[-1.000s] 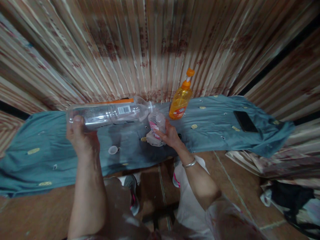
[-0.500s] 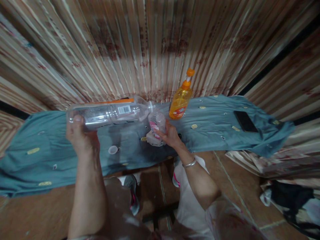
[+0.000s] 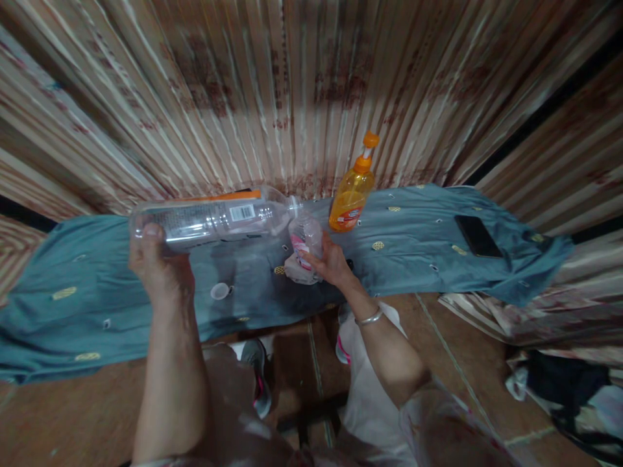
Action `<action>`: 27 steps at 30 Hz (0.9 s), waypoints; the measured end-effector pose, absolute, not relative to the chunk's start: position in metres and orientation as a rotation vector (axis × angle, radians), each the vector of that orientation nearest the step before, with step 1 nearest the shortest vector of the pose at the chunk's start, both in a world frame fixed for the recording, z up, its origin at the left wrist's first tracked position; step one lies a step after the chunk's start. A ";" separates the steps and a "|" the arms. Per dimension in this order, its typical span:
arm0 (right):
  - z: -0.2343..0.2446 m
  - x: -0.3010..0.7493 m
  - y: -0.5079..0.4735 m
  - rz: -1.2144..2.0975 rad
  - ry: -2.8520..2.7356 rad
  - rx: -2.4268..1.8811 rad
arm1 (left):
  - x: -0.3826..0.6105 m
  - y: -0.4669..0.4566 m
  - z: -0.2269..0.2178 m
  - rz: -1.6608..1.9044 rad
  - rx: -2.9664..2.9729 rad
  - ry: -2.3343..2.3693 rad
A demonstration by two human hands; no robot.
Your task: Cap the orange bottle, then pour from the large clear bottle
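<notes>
Lying nearly level in the air, a large clear plastic bottle (image 3: 209, 224) with a barcode label has its base end in my left hand (image 3: 160, 259). The uncapped-looking neck points right and meets the top of a small clear bottle (image 3: 305, 237) with a pink label. My right hand (image 3: 333, 261) is closed round that small bottle from the right, wearing a silver bangle. Under the small bottle is a pale crumpled cloth (image 3: 302, 271). I cannot make out any liquid between the two necks. A white round cap (image 3: 220, 291) lies to the left of the cloth.
An orange pump bottle (image 3: 348, 201) stands behind my right hand. A black phone (image 3: 477, 235) lies farther right on the teal patterned cloth (image 3: 413, 259). Pleated curtains (image 3: 292, 84) hang close behind. Dark bundled fabric (image 3: 564, 383) rests on the floor at right.
</notes>
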State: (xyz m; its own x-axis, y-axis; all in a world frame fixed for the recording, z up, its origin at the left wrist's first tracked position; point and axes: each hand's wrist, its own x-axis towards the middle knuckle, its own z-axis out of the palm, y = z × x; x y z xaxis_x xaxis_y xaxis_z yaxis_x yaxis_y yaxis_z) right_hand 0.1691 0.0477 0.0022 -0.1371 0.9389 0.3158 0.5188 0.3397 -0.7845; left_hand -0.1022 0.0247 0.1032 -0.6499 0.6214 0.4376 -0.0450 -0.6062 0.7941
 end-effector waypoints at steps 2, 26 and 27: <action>0.002 0.169 0.048 0.636 -1.792 -1.290 | -0.101 0.025 0.104 2.284 1.021 1.095; 0.004 0.169 0.047 0.636 -1.797 -1.316 | -0.105 0.026 0.100 2.252 1.088 1.215; 0.003 0.169 0.047 0.629 -1.794 -1.316 | -0.106 0.026 0.100 2.243 1.105 1.227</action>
State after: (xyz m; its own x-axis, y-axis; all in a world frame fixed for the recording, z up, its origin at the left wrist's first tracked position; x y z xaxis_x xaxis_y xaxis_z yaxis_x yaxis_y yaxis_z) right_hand 0.1691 0.0470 0.0034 -0.1328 0.9406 0.3124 0.5394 0.3330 -0.7734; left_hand -0.1058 0.0261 0.0997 -0.6319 0.6198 0.4653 0.0575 -0.5612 0.8257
